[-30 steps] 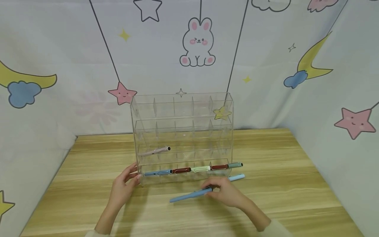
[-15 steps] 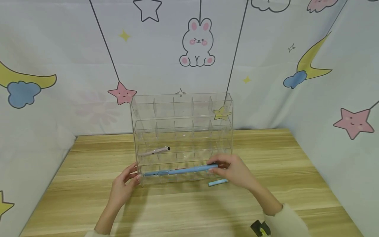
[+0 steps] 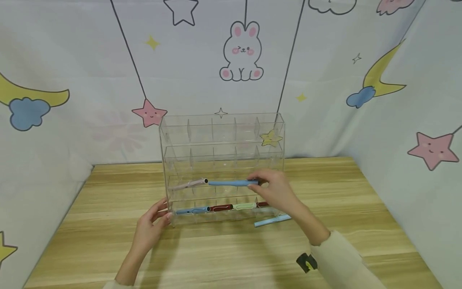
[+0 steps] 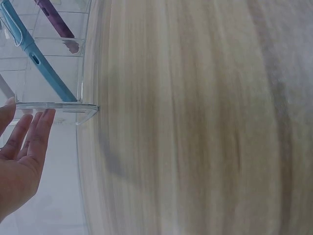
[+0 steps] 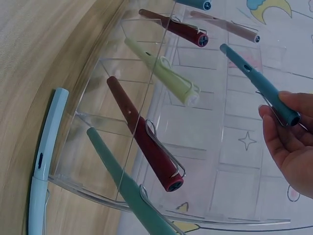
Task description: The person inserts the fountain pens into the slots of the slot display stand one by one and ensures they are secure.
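Observation:
My right hand (image 3: 273, 190) pinches a blue fountain pen (image 3: 231, 183) near its capped end. The pen lies level in front of a middle row of a clear acrylic pen rack (image 3: 223, 152), its tip close to a pale pink pen (image 3: 189, 184) in that row. With thumb and fingertips, my left hand (image 3: 152, 224) holds the rack's lower left side panel. Along the bottom row lie a blue pen (image 3: 192, 210), a dark red pen (image 3: 221, 208), a pale green pen (image 3: 245, 206), another dark red pen (image 5: 144, 134) and a green pen (image 5: 122, 178).
A light blue pen (image 3: 270, 220) lies on the wooden table (image 3: 202, 257) before the rack's right front. By the right sleeve shows a small dark patch with yellow (image 3: 306, 263). A white printed cloth (image 3: 195, 72) stands behind the rack.
My right hand has raised the blue pen from low in front of the rack, past the bottom row, up to a middle row. My left hand has stayed at the rack's side.

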Action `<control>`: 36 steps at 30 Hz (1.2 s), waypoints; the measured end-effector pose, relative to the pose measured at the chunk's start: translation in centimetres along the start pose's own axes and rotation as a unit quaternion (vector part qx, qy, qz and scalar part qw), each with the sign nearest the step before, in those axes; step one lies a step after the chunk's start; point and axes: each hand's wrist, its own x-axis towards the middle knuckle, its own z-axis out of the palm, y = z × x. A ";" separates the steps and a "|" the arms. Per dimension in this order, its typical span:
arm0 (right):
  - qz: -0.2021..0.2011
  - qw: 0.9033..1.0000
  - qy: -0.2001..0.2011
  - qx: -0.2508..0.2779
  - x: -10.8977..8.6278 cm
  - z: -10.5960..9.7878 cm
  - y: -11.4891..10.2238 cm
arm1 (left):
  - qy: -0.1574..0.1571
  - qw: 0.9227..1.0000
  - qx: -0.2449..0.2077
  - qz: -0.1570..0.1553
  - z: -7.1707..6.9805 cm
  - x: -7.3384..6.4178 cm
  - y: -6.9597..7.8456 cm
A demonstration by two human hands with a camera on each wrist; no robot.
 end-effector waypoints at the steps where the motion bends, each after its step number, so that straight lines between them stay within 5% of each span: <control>1: -0.002 1.000 -0.002 -0.001 0.2 0.2 0.0 | 0.000 1.000 0.000 0.000 0.0 0.0 0.0; 36: 0.012 0.999 -0.039 0.002 3.8 5.5 -0.6 | 0.001 1.000 -0.002 -0.003 -0.2 0.2 -0.1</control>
